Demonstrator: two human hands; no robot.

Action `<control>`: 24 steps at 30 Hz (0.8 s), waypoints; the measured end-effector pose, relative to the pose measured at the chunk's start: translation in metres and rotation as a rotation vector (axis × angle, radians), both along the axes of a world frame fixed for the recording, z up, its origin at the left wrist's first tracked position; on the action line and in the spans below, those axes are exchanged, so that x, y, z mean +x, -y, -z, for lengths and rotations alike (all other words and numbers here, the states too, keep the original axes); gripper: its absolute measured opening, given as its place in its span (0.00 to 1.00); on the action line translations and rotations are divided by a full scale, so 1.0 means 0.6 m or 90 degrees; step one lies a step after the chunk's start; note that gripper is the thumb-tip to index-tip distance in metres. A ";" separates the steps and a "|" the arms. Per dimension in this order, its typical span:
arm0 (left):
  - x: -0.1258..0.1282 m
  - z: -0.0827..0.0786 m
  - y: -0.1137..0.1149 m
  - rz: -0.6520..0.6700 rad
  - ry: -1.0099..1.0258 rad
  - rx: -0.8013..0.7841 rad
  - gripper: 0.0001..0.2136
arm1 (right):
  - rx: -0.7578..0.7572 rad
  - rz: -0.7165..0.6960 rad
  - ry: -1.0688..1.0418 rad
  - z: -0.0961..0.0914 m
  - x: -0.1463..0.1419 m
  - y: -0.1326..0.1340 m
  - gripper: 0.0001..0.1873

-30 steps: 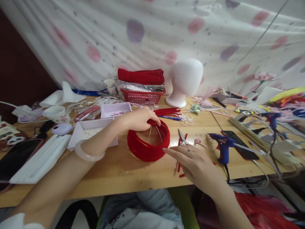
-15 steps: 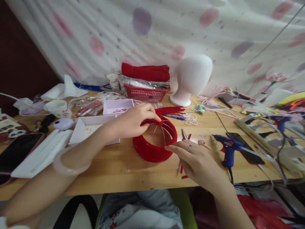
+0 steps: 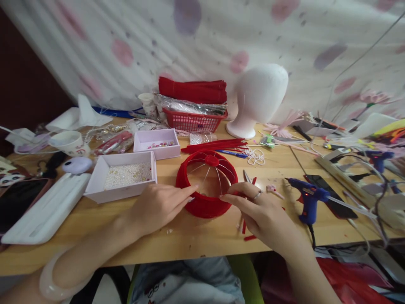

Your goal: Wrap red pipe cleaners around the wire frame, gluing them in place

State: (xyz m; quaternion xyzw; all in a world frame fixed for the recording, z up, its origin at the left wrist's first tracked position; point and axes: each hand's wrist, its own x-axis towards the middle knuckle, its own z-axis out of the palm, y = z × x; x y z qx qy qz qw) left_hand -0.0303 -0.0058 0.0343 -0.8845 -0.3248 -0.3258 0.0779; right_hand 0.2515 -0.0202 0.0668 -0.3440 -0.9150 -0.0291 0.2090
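A red velvet-covered ring frame (image 3: 206,202) with thin wire spokes and a red knob at its far rim sits on the wooden table (image 3: 177,236). My left hand (image 3: 158,207) rests at its near left side, fingers pinched together on the rim. My right hand (image 3: 259,211), with a ring on one finger, touches the frame's near right side, fingers pressed on the rim. A pale bangle sits on my left wrist.
A blue glue gun (image 3: 308,200), small pliers (image 3: 247,176) and red stick scraps lie right of the frame. White boxes of beads (image 3: 122,179) stand to the left. A red basket (image 3: 194,120), a foam head (image 3: 256,99) and red sticks (image 3: 215,145) are behind.
My left hand left the frame's far rim and came down to its near left side. My right hand slid in against the near right rim. The view shifted slightly.
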 end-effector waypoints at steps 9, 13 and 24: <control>-0.004 0.016 -0.001 -0.002 0.037 0.061 0.13 | -0.017 -0.023 -0.029 0.005 0.000 -0.013 0.25; -0.003 0.020 -0.001 -0.019 0.065 0.076 0.11 | -0.035 -0.049 -0.023 0.003 0.002 -0.018 0.24; -0.004 0.024 -0.002 -0.015 0.080 0.061 0.12 | -0.017 -0.083 -0.048 0.006 0.004 -0.031 0.23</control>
